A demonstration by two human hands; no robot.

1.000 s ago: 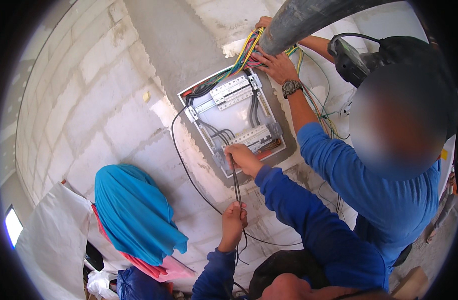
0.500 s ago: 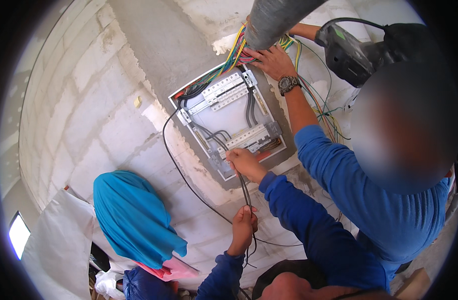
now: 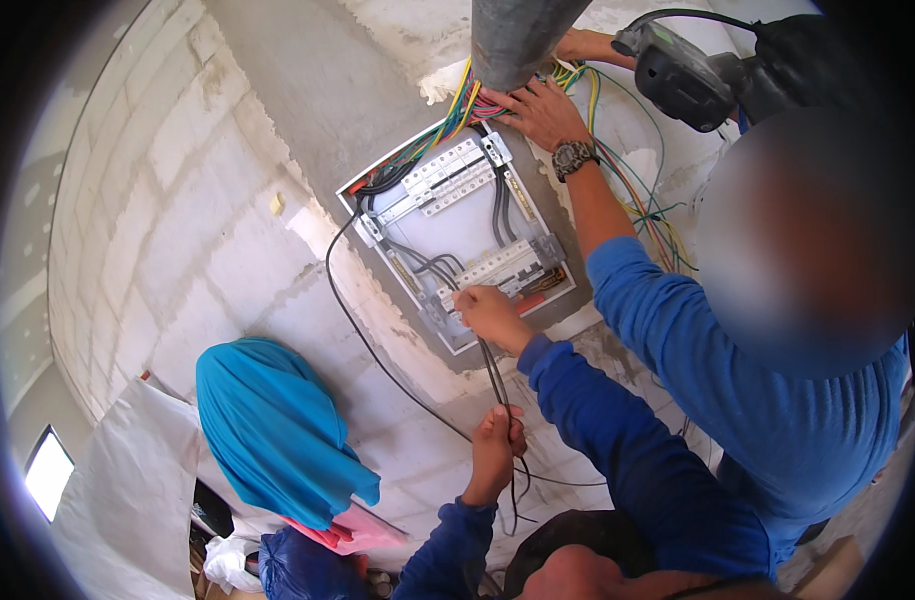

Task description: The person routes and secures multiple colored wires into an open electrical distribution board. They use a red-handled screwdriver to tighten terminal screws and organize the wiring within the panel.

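Note:
In front of me an electrical distribution box (image 3: 443,232) with a white frame is set into the wall. It has an upper row of breakers (image 3: 448,178) and a lower row (image 3: 506,266). My right hand (image 3: 490,316) is closed around black wires (image 3: 495,375) at the lower row, and its fingers partly hide that row's left end. Lower down, my left hand (image 3: 498,440) pinches the same black wires, whose loose ends hang below it. One long black wire (image 3: 340,295) loops out of the box's left side and down past my left hand.
On the right, a co-worker's hand (image 3: 548,115) with a wristwatch rests on coloured wires (image 3: 468,100) above the box. A thick grey tube (image 3: 523,40) crosses the top. Blue cloth (image 3: 278,430) hangs at lower left, by a grey-white sheet (image 3: 128,490).
My left hand has shifted slightly up and right with the wires, and their loose ends have swung. My right hand stays at the lower breakers. The grey tube appears farther left.

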